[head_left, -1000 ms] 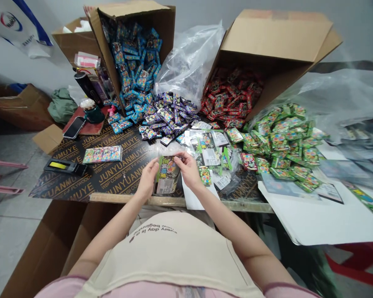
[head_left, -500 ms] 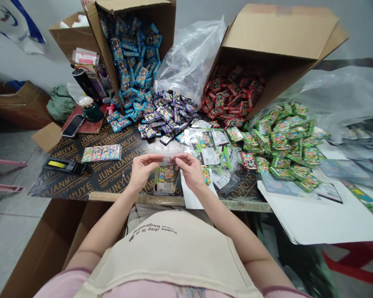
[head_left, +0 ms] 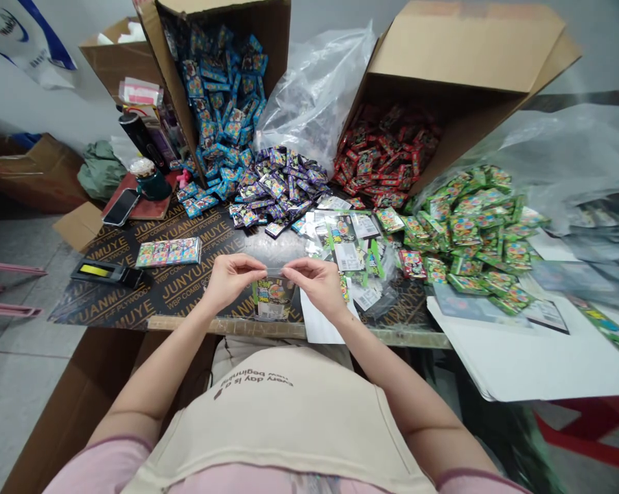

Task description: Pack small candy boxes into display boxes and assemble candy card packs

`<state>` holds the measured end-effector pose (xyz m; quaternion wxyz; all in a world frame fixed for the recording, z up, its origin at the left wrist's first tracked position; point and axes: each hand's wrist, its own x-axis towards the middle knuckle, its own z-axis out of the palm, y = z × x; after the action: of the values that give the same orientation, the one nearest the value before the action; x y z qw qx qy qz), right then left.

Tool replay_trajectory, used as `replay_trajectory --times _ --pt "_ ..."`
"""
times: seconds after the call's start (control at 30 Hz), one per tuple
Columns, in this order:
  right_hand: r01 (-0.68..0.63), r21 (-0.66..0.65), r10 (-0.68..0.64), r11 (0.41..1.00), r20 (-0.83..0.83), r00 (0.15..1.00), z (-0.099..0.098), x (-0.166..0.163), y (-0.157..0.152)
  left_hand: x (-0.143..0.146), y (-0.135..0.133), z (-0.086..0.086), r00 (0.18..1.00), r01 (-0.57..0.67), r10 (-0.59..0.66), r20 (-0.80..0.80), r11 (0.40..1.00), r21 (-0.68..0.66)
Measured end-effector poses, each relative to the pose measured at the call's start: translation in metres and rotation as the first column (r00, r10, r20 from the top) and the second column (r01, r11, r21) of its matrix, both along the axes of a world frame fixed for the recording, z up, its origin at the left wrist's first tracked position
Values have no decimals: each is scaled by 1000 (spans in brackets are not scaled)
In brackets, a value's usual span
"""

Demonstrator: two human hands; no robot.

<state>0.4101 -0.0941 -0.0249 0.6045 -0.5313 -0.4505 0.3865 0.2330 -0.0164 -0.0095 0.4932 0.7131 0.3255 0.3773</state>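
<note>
A small clear plastic bag (head_left: pixel 273 298) with green and black print hangs upright in front of me at the table's near edge. My left hand (head_left: pixel 231 280) pinches the left end of its top edge between thumb and fingertips. At the right end of that edge, my right hand (head_left: pixel 320 283) does the same. The top edge is stretched straight between the two pinches. Whether anything lies inside the bag, I cannot tell. Just right of my right hand are loose printed bags (head_left: pixel 346 250), and a white sheet (head_left: pixel 320 322) sticks out below it.
Blue packets (head_left: pixel 227 103) fill a tipped carton; red packets (head_left: pixel 386 151) fill another. Purple packets (head_left: pixel 283 182) are heaped between them, green packets (head_left: pixel 464 233) at right. Left lie a row of wrapped packets (head_left: pixel 168 252), a black tape dispenser (head_left: pixel 108 273) and a phone (head_left: pixel 121 207).
Both hands have moved slightly apart along the bag's top edge, and that edge now shows pulled straight between the fingertips. The heaps and cartons stay as they were.
</note>
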Motion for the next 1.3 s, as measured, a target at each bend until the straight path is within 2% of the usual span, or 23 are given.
replay_trajectory --times 0.13,0.2,0.33,0.43,0.5,0.57,0.67,0.73,0.8,0.87,0.97,1.03,1.1,1.2,1.3 --pt "-23 33 18 999 148 989 0 7 -5 -4 -4 4 996 58 -40 -76 966 252" --pt "-52 87 27 995 264 964 -5 13 -10 -6 -6 2 990 97 -57 -128 938 332" --pt "-98 201 5 975 419 908 -21 21 -19 -6 -5 -6 982 136 -85 -166 934 330" --pt "-70 238 -45 969 445 894 -20 18 -15 -4 -2 -7 990 108 -73 -120 942 318" --pt "-54 229 -47 972 413 909 -11 12 -2 -7 2 -5 999 16 -3 -46 958 286" --pt "-15 234 -59 972 306 950 -1 5 19 -15 9 -5 984 -173 159 75 957 233" --pt "59 283 -103 957 143 984 0 -8 69 -39 19 -18 855 -497 472 215 864 80" --pt "27 268 -88 963 219 972 -15 -17 110 -59 22 -40 771 -616 612 173 787 -37" --pt "-77 182 -15 980 456 890 -35 -29 151 -81 20 -68 730 -676 681 54 732 -88" --pt "-182 73 77 981 709 701 -52 -44 191 -100 14 -97 699 -715 711 -73 698 -41" --pt "-281 -30 139 959 916 376 -61 -76 249 -117 2 -131 636 -711 747 -195 665 229" --pt "-319 -56 141 946 958 249 -60 -100 288 -121 -5 -145 599 -685 777 -195 623 377" --pt "-329 -85 155 940 969 193 -57 -122 328 -119 -8 -154 584 -664 792 -177 592 457" --pt "-292 -151 204 944 966 160 -60 -147 380 -115 -7 -162 565 -641 803 -189 572 512" --pt "-219 -229 265 948 952 152 -69 -159 413 -115 -6 -164 543 -622 804 -242 578 528"
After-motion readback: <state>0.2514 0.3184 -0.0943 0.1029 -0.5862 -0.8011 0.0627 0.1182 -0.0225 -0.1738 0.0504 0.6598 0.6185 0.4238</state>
